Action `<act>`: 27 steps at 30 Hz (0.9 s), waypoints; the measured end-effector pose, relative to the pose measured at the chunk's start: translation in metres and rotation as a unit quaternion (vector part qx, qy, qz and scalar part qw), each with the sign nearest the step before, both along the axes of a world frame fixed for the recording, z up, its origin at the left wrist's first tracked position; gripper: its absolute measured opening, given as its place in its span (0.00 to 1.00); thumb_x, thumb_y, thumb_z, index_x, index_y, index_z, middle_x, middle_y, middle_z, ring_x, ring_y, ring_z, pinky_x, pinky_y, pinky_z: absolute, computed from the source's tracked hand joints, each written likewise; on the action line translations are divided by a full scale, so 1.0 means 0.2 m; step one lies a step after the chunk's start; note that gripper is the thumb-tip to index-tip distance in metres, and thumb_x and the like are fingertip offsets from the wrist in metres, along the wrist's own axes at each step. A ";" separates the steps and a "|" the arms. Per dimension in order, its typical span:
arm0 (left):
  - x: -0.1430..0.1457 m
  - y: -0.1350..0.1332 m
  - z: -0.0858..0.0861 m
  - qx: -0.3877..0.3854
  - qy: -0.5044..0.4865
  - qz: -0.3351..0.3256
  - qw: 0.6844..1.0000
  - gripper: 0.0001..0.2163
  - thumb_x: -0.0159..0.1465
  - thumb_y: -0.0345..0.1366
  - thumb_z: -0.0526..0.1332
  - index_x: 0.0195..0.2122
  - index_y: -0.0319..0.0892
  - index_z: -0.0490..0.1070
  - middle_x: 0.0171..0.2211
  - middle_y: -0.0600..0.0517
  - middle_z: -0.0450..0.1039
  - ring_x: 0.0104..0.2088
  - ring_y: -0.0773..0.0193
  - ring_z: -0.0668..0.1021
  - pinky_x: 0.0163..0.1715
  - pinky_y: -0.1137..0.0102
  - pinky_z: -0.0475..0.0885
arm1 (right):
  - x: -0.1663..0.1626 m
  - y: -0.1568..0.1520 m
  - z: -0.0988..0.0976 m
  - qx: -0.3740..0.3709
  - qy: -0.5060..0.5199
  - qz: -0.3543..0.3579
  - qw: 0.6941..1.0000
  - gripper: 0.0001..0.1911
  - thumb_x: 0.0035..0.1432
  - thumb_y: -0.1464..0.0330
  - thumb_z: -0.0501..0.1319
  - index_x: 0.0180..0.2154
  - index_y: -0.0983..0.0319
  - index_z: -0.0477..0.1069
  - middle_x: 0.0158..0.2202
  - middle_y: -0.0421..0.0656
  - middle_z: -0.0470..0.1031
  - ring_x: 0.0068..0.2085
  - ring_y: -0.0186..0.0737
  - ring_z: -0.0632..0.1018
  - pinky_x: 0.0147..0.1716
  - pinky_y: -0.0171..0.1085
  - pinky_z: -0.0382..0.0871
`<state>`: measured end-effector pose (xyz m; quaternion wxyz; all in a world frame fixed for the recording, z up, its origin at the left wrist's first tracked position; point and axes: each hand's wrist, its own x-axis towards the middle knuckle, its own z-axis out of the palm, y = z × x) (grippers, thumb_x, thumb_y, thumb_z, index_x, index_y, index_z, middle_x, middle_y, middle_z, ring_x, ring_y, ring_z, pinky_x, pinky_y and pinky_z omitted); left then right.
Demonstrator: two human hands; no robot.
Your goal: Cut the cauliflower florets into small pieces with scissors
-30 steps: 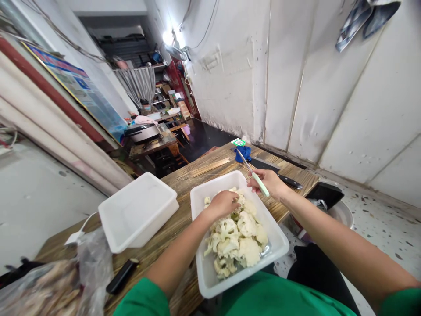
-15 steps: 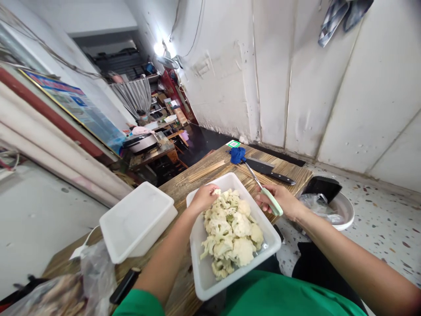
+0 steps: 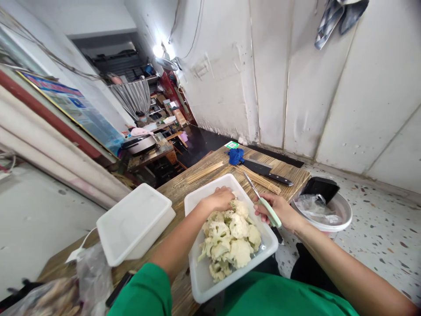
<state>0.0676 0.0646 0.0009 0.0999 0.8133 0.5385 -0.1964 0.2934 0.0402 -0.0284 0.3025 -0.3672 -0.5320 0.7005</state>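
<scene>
a person in a green shirt [image 3: 286, 298] works at the corner of a wooden table [image 3: 297, 172], both bare hands close together over a white tub [image 3: 196, 268] of cut cauliflower [image 3: 230, 237]. the left hand [image 3: 222, 199] reaches down into the far part of the tub, its fingers curled over the florets and partly hidden — from here i cannot tell whether it grips a piece. the pale florets lie heaped beneath that hand and spread from it toward the person's body.

the right hand [image 3: 272, 210], just outside the tub's right side, is closed around a green-handled blade [image 3: 269, 211], its slim tip pointing away and up to the left.

beyond the right hand lie a bundle of thin wooden skewers [image 3: 261, 180] and a large knife [image 3: 279, 178] with a black handle, a crumpled blue cloth [image 3: 236, 156] near its blade end. a second bunch of sticks [image 3: 204, 172] rests past the left hand.

to the left hand's left stands a second white box [image 3: 134, 219], and nearer the body, a clear plastic bag [image 3: 94, 274] — beside it, a dark object [image 3: 117, 289] partly covered by the sleeve. right of the right hand, on the speckled floor [image 3: 378, 254], a round bin [image 3: 346, 217] holds a black tray [image 3: 319, 188] and clear wrapping [image 3: 315, 208].
</scene>
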 end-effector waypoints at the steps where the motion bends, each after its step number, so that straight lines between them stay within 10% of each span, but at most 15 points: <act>1: -0.02 0.01 0.01 -0.008 -0.005 -0.007 1.000 0.16 0.54 0.36 0.63 0.45 0.42 0.73 0.46 0.43 0.70 0.50 0.49 0.70 0.49 0.60 0.65 | 0.01 0.00 0.00 -0.002 0.000 0.000 1.000 0.21 0.42 0.63 0.69 0.38 0.63 0.66 0.24 0.36 0.73 0.19 0.29 0.69 0.15 0.28 0.63; 9: -0.15 -0.07 -0.05 0.031 -0.165 -0.017 0.986 0.16 0.51 0.27 0.57 0.41 0.44 0.70 0.42 0.49 0.73 0.46 0.55 0.72 0.47 0.64 0.63 | 0.03 -0.05 0.02 0.000 0.003 0.012 1.000 0.22 0.43 0.60 0.69 0.38 0.63 0.66 0.24 0.36 0.72 0.20 0.29 0.69 0.16 0.28 0.61; 16: -0.27 -0.12 -0.11 0.132 -0.363 0.138 0.912 0.14 0.47 0.29 0.59 0.36 0.41 0.69 0.36 0.53 0.74 0.36 0.63 0.73 0.38 0.70 0.67 | 0.03 -0.07 0.06 0.035 -0.008 0.058 0.998 0.25 0.46 0.53 0.67 0.39 0.64 0.67 0.24 0.36 0.68 0.21 0.30 0.68 0.20 0.30 0.63; 20: -0.30 -0.13 -0.06 0.138 -0.521 0.252 0.804 0.13 0.48 0.29 0.59 0.37 0.39 0.70 0.33 0.52 0.73 0.34 0.65 0.74 0.36 0.72 0.68 | 0.05 -0.07 0.10 0.090 -0.025 0.109 0.990 0.25 0.50 0.50 0.65 0.41 0.63 0.68 0.27 0.36 0.65 0.25 0.29 0.66 0.23 0.30 0.63; 27: -0.25 -0.22 0.09 -0.022 -0.741 0.431 0.514 0.11 0.54 0.30 0.64 0.39 0.37 0.72 0.34 0.48 0.77 0.32 0.64 0.78 0.35 0.67 0.75 | 0.08 -0.11 0.24 0.059 -0.065 0.180 0.980 0.25 0.51 0.47 0.62 0.34 0.63 0.67 0.27 0.37 0.66 0.23 0.30 0.69 0.23 0.31 0.66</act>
